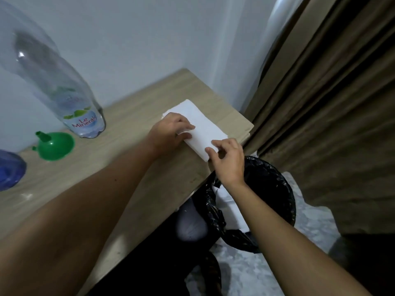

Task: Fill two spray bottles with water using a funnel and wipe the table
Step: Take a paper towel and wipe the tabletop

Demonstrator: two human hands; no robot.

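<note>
A folded white tissue (199, 126) lies on the wooden table (132, 159) near its right corner. My left hand (171, 131) presses on the tissue's left side, fingers on top of it. My right hand (228, 161) pinches the tissue's near end at the table edge. A green funnel (56, 146) rests upside down on the table at the left. A large clear water bottle (64, 88) with a "Le Minerale" label stands behind the funnel. A blue translucent bottle (9, 169) shows only partly at the left edge.
A bin lined with a black bag (275, 189) stands on the floor beside the table's right edge, with white tissue inside. Brown curtains (331, 103) hang on the right. A white wall backs the table.
</note>
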